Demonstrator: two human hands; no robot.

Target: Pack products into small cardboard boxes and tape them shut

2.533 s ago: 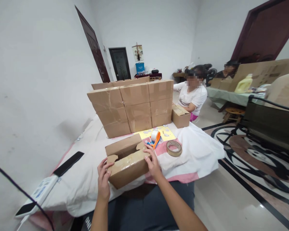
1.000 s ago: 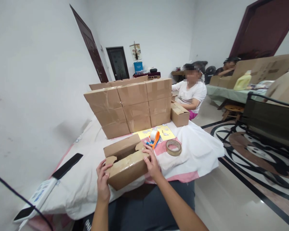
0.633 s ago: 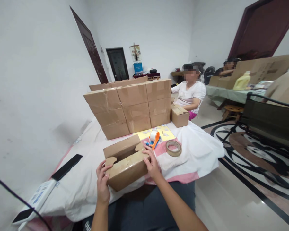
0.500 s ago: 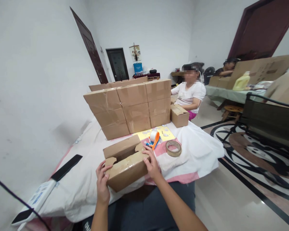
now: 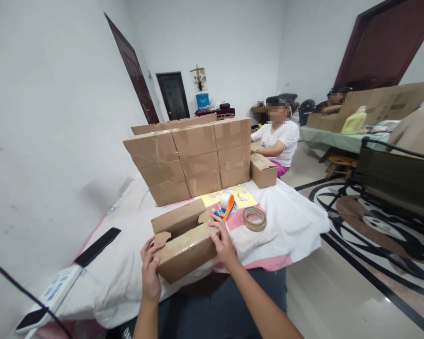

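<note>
A brown cardboard box (image 5: 189, 256) sits at the near edge of the cloth-covered table, its top flaps partly raised and a dark gap showing between them. My left hand (image 5: 151, 268) grips its left end, fingers over the top edge. At the right end, my right hand (image 5: 223, 238) holds the box, fingers on the top corner and thumb against the near side. Just beyond the box lies an orange tape dispenser (image 5: 229, 207) with a white roll. To the right of that is a roll of brown tape (image 5: 254, 219).
Stacked cardboard boxes (image 5: 198, 157) form a wall across the table, with a single box (image 5: 263, 170) beside it. A phone (image 5: 98, 246) and a white power strip (image 5: 58, 287) lie at left. A person (image 5: 277, 136) sits behind the boxes; another is farther back.
My hands and the box have stayed in place. The seated person in white has shifted slightly, with the arm and head a little farther left.
</note>
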